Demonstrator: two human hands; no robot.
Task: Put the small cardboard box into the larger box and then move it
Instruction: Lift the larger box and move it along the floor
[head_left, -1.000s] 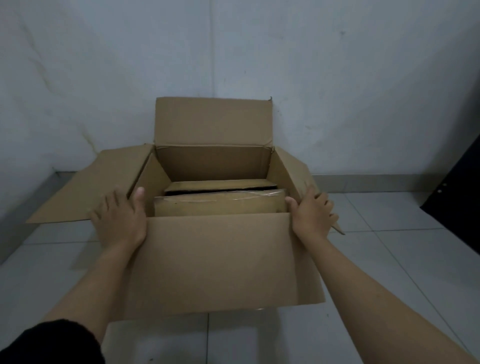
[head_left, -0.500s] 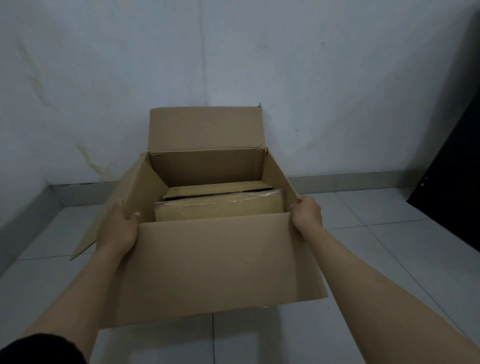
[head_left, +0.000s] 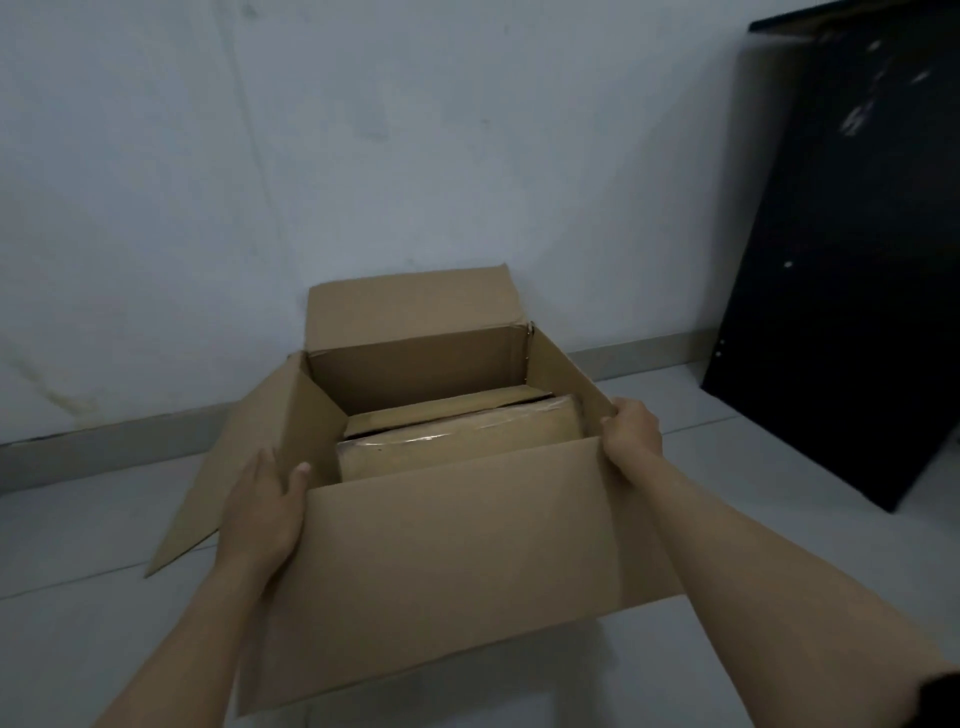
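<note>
The large open cardboard box (head_left: 457, 566) fills the middle of the view, its flaps spread and its body tilted up to the right. Inside it lies the small cardboard box (head_left: 457, 447), taped with clear film, against the near wall. My left hand (head_left: 265, 509) grips the large box's left side, thumb over the rim. My right hand (head_left: 631, 434) holds the right side at the near corner, fingers curled over the flap's edge.
A pale wall (head_left: 363, 156) with a grey skirting stands just behind the box. A black panel (head_left: 852, 260) leans against the wall at the right. Light floor tiles (head_left: 78, 571) stretch to the left and in front.
Both hands have closed on the sides of the large box and it has shifted right and tilted. The view has swung right, bringing the black panel in.
</note>
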